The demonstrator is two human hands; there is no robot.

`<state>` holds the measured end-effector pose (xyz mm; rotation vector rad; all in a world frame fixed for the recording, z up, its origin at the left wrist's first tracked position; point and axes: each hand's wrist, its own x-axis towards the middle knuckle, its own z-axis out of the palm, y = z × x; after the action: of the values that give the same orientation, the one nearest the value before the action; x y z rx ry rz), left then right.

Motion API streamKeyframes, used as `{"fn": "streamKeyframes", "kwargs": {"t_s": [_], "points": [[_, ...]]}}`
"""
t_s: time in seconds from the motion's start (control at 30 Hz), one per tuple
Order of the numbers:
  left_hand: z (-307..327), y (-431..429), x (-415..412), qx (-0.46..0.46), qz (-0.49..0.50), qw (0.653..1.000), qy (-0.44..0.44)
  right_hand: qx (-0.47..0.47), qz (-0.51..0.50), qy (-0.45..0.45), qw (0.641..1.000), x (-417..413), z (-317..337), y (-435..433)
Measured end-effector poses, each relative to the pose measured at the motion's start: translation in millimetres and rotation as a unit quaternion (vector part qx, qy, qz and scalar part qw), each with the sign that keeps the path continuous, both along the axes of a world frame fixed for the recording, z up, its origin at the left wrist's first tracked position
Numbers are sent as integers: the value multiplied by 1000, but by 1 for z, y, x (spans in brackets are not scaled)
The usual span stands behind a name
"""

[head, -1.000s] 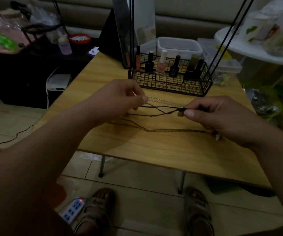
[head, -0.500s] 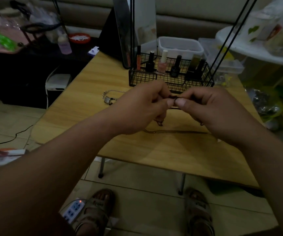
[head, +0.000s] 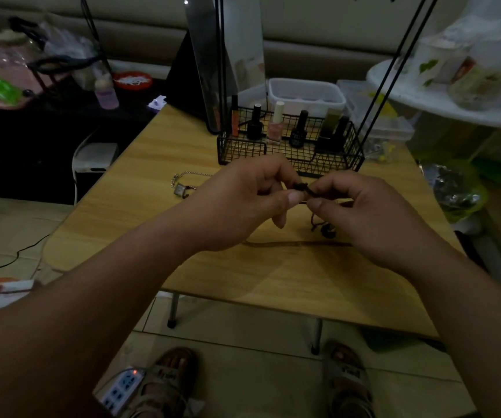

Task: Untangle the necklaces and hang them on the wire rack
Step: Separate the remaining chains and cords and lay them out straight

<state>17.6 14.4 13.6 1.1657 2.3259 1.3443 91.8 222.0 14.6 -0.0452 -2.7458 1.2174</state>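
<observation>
Tabletop [head: 273,285] of pale wood: the near edge has bare room, the far edge is crowded.

Wire rack [head: 327,159] stands at the far edge, right of middle. Nail polish bottles [head: 274,128] sit in its basket, and thin black uprights rise out of view.

Left hand [head: 243,200] and right hand [head: 363,212] are raised over mid-tabletop, just in front of the rack. Each pinches the dark cord necklace [head: 312,220] between thumb and forefinger, thumbs nearly meeting.

- Flat strand [head: 297,243] lies along the wood beneath both hands.
- Silver chain [head: 182,185] with a square pendant lies apart, toward the left edge.
- Cord's beads [head: 327,230] dangle below the right hand, close over the wood.
- Knot [head: 302,187] sits between the fingertips.

Step, by my reading, is loosening the knot. Ease the loops apart with small pulls, since hauling on the ends would likely tighten it. Keep the beads off the flat strand.

Open room lies toward the near edge. The rack is close behind the knuckles, so any lift should clear the basket rim.
</observation>
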Motion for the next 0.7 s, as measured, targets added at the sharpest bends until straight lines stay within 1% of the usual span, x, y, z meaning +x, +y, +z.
{"fn": "streamKeyframes", "kwargs": {"t_s": [0.07,0.2,0.27,0.47,0.6,0.7], "points": [[-1,2,1,-1,-1,1000,-4,-17,-10,-8,1000,0,1,-1],[-3,3,-2,-3,12,1000,-4,-137,6,-31,990,2,4,-6],[-5,4,-3,-7,19,1000,1,-172,18,-38,984,2,6,-9],[-8,5,-5,-19,39,999,-1,-162,19,-32,986,-1,6,-12],[-6,5,-5,-8,43,998,-37,-133,3,-14,991,-4,3,-13],[-4,6,-4,4,49,998,-44,-119,-3,5,993,-6,2,-12]]}}
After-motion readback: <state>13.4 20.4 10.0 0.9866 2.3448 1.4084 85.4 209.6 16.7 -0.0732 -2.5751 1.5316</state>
